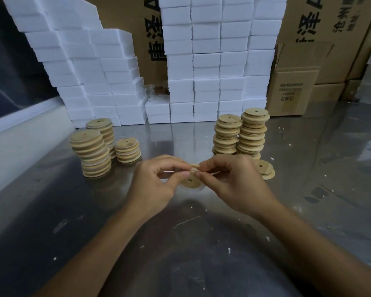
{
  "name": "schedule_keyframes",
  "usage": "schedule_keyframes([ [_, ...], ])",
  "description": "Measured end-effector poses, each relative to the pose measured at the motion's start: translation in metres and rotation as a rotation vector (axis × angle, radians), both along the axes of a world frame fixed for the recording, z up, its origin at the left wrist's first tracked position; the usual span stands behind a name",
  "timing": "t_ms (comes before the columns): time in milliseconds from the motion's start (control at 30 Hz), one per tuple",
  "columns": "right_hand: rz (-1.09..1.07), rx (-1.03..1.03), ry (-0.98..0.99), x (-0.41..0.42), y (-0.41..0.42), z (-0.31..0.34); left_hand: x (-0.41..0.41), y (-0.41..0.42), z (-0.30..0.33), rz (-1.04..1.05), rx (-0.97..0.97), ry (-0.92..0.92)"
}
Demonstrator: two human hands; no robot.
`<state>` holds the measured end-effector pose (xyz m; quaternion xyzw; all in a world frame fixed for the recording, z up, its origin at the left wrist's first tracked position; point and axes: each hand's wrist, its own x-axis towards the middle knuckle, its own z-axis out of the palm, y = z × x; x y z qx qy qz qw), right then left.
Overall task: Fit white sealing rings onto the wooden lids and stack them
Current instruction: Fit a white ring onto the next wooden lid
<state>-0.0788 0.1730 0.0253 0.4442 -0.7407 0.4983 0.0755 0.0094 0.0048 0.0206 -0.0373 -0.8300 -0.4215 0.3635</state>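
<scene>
Thumb and forefinger of the left hand point(156, 179) pinch one side of a wooden lid point(191, 181) held just above the steel table point(201, 243), and the fingertips of the right hand point(234, 181) pinch the opposite side, both closed narrow on the rim where a pale sealing ring point(195, 167) seems to be going on; how far round it sits cannot be told, since the fingers cover most of the edge. To do this well, I judge the ring should be seated at one point, held there by one thumb, and walked round the rim with the other hand so it does not twist or spring off. Both wrists angle inward and the forearms come up from the lower corners to meet over the middle of the table. Three stacks with white rings showing point(91, 153) stand to the left, well apart from the hands, and that is likely where this lid goes. Two taller stacks of bare lids point(240, 133) stand to the right, with loose lids point(265, 169) lying just beside the right hand. White foam boxes point(206, 61) and cartons point(296, 82) line the back
</scene>
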Motion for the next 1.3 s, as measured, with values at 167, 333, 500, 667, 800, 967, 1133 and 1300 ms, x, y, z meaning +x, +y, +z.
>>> schedule_keyframes([
  [167,0.002,0.045,0.157,0.000,0.001,0.002,0.001,0.001,0.001,0.049,-0.065,0.027],
  [333,0.013,-0.003,0.094,-0.002,0.000,-0.001,0.003,0.005,0.004,0.114,-0.126,0.048],
  [500,0.040,-0.033,-0.128,-0.005,-0.002,-0.002,0.002,0.003,0.008,0.136,0.028,0.001],
  [667,0.086,-0.062,-0.324,-0.007,-0.001,0.001,0.000,0.001,0.008,0.138,0.201,-0.031],
  [800,0.158,-0.117,-0.460,-0.009,0.002,0.005,0.000,0.001,0.009,0.097,0.336,-0.033],
  [967,0.180,-0.112,-0.456,-0.011,0.005,0.006,-0.001,0.004,0.006,0.068,0.509,-0.078],
  [1133,0.137,-0.092,-0.439,-0.011,0.008,0.007,-0.003,0.010,0.004,0.059,0.708,-0.112],
  [1300,0.195,-0.113,-0.650,-0.006,0.007,0.010,-0.005,0.014,0.004,0.037,0.856,-0.118],
])
